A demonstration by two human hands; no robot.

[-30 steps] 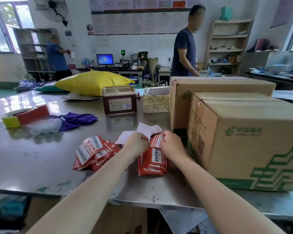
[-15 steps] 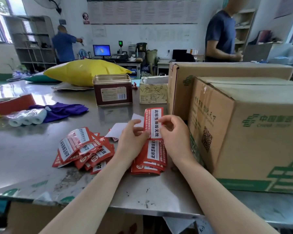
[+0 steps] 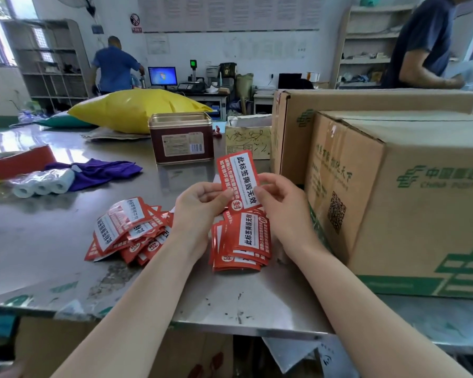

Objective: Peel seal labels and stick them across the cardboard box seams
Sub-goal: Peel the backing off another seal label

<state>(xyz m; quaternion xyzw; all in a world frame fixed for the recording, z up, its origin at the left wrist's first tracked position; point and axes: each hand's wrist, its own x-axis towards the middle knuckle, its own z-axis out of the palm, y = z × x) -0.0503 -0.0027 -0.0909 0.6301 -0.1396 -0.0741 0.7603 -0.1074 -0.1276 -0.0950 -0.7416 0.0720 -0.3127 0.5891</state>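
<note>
A red and white seal label (image 3: pixel 241 178) stands upright above the steel table, pinched at its lower edges by both hands. My left hand (image 3: pixel 200 205) grips its left side and my right hand (image 3: pixel 280 204) its right side. Below them lies a stack of the same labels (image 3: pixel 242 242), and a looser heap of labels (image 3: pixel 126 230) spreads to the left. Two cardboard boxes stand at the right: the near box (image 3: pixel 410 203) with green print, and a larger box (image 3: pixel 366 105) behind it.
A brown metal tin (image 3: pixel 182 139) and a small scribbled carton (image 3: pixel 247 139) stand behind the hands. A purple cloth (image 3: pixel 101 171), wrapped white rolls (image 3: pixel 43 184) and a yellow sack (image 3: pixel 137 109) lie to the left. Two people stand in the background.
The hands lifted one label off the stack and raised it upright, tilting it slightly. The camera moved closer and lower. The person at the back right moved further right.
</note>
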